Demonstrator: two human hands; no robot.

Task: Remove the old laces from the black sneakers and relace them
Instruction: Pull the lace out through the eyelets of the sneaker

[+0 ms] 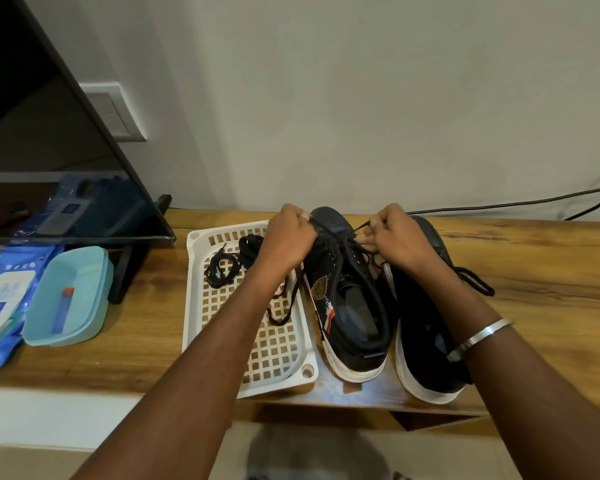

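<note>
Pinching a black lace (343,258) near the toe end of the left sneaker (347,299), both hands work at its lowest eyelets: the left hand (288,237) has its fingers curled round the lace on the side nearer the white lattice tray (201,323), and the right hand (402,237) nips the lace end between thumb and fingertips on the side away from the tray. This sneaker stands just beside the tray, heel toward the person. The right sneaker (430,341) stands just beyond it, farther from the tray, partly under the right forearm.

Inside the tray lies a bundle of loose black laces (232,261). Another black lace loop (475,280) trails on the wooden table (551,271) on the far side of the right sneaker from the tray.

Judging by this, the work seems somewhere in the middle. Whether the lace in hand is coming out or going in cannot be told. The right sneaker's eyelets are hidden, so its state is unclear.
</note>
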